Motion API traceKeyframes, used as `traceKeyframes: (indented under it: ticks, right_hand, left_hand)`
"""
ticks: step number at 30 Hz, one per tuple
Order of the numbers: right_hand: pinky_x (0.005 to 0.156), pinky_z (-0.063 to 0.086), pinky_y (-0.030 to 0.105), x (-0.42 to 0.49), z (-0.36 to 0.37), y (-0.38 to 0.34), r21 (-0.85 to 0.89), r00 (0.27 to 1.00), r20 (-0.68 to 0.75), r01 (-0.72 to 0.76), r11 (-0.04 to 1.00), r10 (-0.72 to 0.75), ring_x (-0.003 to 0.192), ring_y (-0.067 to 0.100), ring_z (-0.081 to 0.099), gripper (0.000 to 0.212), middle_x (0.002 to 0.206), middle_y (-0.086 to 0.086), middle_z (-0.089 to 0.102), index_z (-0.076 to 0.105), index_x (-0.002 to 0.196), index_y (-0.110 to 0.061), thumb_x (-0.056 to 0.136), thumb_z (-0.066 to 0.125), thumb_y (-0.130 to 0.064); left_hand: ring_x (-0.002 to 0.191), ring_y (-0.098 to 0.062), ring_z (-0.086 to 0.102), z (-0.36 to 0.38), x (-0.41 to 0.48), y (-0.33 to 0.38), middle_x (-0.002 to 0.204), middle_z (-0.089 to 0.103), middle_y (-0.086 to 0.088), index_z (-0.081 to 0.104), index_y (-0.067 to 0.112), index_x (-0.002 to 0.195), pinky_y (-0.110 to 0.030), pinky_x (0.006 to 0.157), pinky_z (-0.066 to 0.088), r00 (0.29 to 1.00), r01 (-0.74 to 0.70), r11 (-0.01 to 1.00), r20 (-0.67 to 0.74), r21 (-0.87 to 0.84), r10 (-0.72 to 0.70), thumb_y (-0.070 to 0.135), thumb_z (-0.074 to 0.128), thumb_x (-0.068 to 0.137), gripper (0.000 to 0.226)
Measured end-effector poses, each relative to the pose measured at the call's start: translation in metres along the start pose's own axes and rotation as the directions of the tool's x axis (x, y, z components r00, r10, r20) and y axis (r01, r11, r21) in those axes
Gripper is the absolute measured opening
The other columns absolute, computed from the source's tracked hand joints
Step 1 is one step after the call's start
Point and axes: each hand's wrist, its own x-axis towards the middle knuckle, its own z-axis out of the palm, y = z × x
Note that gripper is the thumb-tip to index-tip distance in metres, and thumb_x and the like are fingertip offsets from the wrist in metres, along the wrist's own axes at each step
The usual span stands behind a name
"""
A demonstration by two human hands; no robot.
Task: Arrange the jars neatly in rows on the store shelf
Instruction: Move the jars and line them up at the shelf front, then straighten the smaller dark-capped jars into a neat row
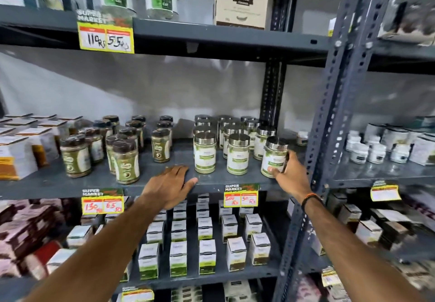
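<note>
Silver lids shine on the white jars (237, 146) standing in rows on the grey shelf (164, 179). My right hand (288, 172) wraps around the front right jar (273, 157), thumb on its label. My left hand (170, 184) lies flat and open on the shelf edge, holding nothing. Brown-lidded jars (122, 146) stand further left.

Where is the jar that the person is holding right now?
In the head view, the silver-lidded jar stands at the right front of the middle shelf, gripped by the right hand, just right of the other silver-lidded jars and beside the shelf post.
</note>
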Motion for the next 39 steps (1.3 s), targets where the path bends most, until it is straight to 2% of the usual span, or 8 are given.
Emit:
traceKeyframes:
  ticks: [4,6,10,14,18,23,31,39]
  right_hand:
    - [0.094,0.044,0.027,-0.001,0.004,0.0,0.009,1.0,-0.016,0.007,1.0,-0.006,0.117,0.024,0.064,0.073,0.132,0.005,0.067,0.041,0.147,-0.012,0.085,0.079,-0.014]
    - [0.094,0.047,0.029,-0.003,0.006,0.002,0.026,0.999,-0.034,-0.006,1.0,0.007,0.112,0.021,0.065,0.081,0.124,0.001,0.067,0.043,0.144,-0.011,0.078,0.087,-0.025]
    - [0.087,0.058,0.042,-0.005,0.013,0.005,-0.097,0.996,-0.075,-0.047,0.994,0.04,0.103,0.024,0.069,0.08,0.114,0.003,0.072,0.053,0.123,-0.012,0.062,0.092,-0.046]
    - [0.083,0.058,0.04,0.004,0.014,0.0,-0.182,0.995,-0.077,-0.072,0.981,0.059,0.101,0.027,0.071,0.067,0.11,0.005,0.075,0.062,0.115,-0.014,0.063,0.091,-0.044]
    - [0.089,0.054,0.037,0.007,0.014,-0.003,-0.168,0.996,-0.033,-0.087,0.982,0.082,0.108,0.03,0.067,0.056,0.118,0.007,0.072,0.064,0.12,-0.015,0.072,0.085,-0.035]
    - [0.09,0.053,0.039,0.003,0.016,-0.004,-0.163,0.996,-0.057,-0.072,0.984,0.064,0.113,0.034,0.065,0.057,0.122,0.013,0.069,0.062,0.123,-0.007,0.077,0.086,-0.031]
    - [0.088,0.057,0.041,0.003,0.021,-0.011,-0.138,0.99,-0.097,-0.113,0.984,0.1,0.105,0.031,0.07,0.051,0.115,0.009,0.075,0.07,0.118,-0.014,0.075,0.086,-0.035]
    - [0.088,0.056,0.039,0.004,0.024,-0.009,-0.12,0.988,-0.109,-0.123,0.985,0.11,0.107,0.032,0.069,0.048,0.116,0.014,0.074,0.071,0.118,-0.008,0.077,0.086,-0.028]
  left_hand:
    - [0.139,-0.027,0.048,0.006,-0.001,-0.002,0.157,0.047,-0.006,0.039,0.02,0.151,-0.048,0.108,0.044,0.997,-0.022,0.999,-0.069,0.043,0.025,0.069,0.017,0.1,0.073]
    - [0.136,-0.027,0.05,0.007,-0.001,-0.002,0.155,0.05,-0.007,0.041,0.019,0.149,-0.047,0.108,0.046,0.996,-0.024,0.999,-0.089,0.048,0.029,0.068,0.017,0.1,0.074]
    - [0.137,-0.027,0.049,0.009,-0.001,-0.002,0.155,0.049,-0.007,0.04,0.019,0.15,-0.045,0.109,0.044,0.994,-0.022,0.997,-0.103,0.067,0.029,0.068,0.017,0.101,0.073]
    - [0.138,-0.027,0.049,0.008,-0.002,-0.001,0.155,0.049,-0.007,0.041,0.018,0.15,-0.044,0.111,0.042,0.993,-0.027,0.996,-0.111,0.081,0.036,0.067,0.017,0.101,0.074]
    - [0.138,-0.027,0.05,0.008,-0.002,-0.001,0.155,0.051,-0.007,0.043,0.018,0.149,-0.044,0.11,0.043,0.993,-0.021,0.997,-0.117,0.076,0.03,0.067,0.019,0.101,0.073]
    - [0.138,-0.026,0.049,0.008,-0.002,-0.001,0.155,0.05,-0.006,0.043,0.018,0.15,-0.043,0.111,0.042,0.993,-0.017,0.997,-0.114,0.076,0.026,0.068,0.019,0.101,0.074]
    - [0.139,-0.026,0.049,0.008,-0.003,-0.001,0.155,0.05,-0.006,0.042,0.018,0.15,-0.043,0.111,0.042,0.993,-0.013,0.996,-0.115,0.086,0.023,0.068,0.018,0.101,0.075]
    - [0.141,-0.026,0.048,0.009,-0.003,0.0,0.156,0.049,-0.006,0.042,0.017,0.151,-0.043,0.112,0.042,0.992,-0.011,0.997,-0.125,0.075,0.02,0.069,0.018,0.1,0.077]
